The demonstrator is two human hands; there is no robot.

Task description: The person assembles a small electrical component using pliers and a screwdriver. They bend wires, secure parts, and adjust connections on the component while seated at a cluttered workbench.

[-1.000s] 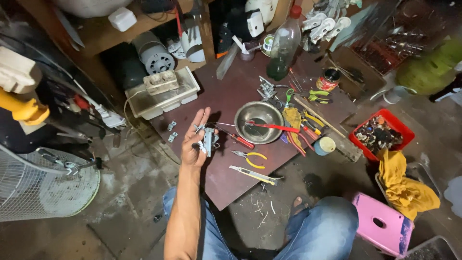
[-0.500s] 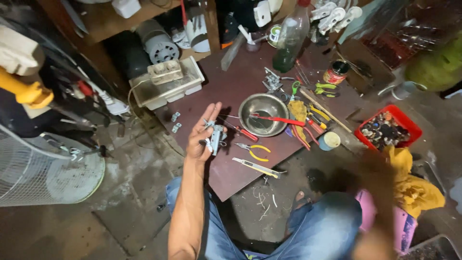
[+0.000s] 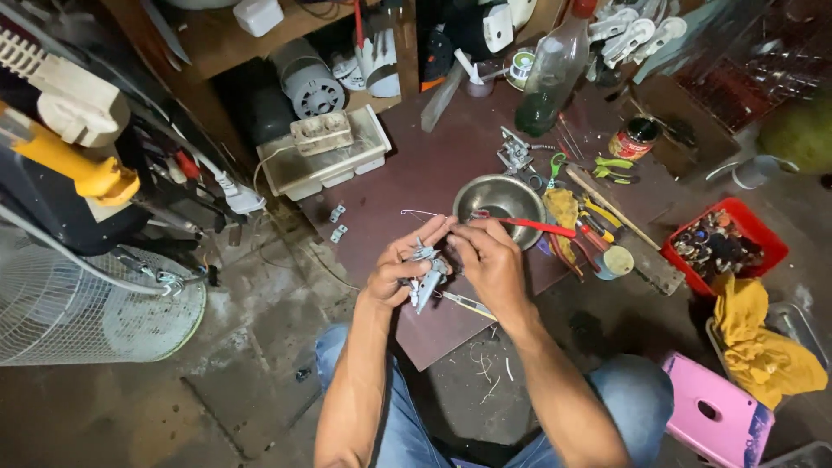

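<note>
The person sits low on a bare concrete floor [image 3: 130, 407], knees in blue jeans, bent over a dark brown board [image 3: 433, 165] laid flat as a work surface. Both hands meet over its near edge. The left hand [image 3: 400, 270] is curled around a small grey metal part [image 3: 425, 276] with several prongs, holding it just above the board; the right hand [image 3: 490, 260] is closed in against it from the other side, fingertips pinching at the top of the part, so the two hands touch.

Just beyond the hands stands a round steel bowl [image 3: 503, 198], and a red-handled tool [image 3: 530, 226] lies across its near rim. To the right of the bowl lie pliers with yellow and green grips [image 3: 607, 165], a small tin can [image 3: 631, 137] and a wooden stick [image 3: 612, 206]. A greenish glass bottle [image 3: 551, 78] stands at the board's far edge. On the left part of the board sits a white plastic tray [image 3: 322, 165] with a beige socket block on top.

Off the board to the right is a red tray of small parts [image 3: 724, 244], a crumpled yellow cloth [image 3: 763, 338] and a pink plastic stool [image 3: 716, 416]. A white wire fan guard [image 3: 78, 321] lies on the floor at the left, and wooden shelves [image 3: 225, 43] crowded with motors and cables stand behind it.
</note>
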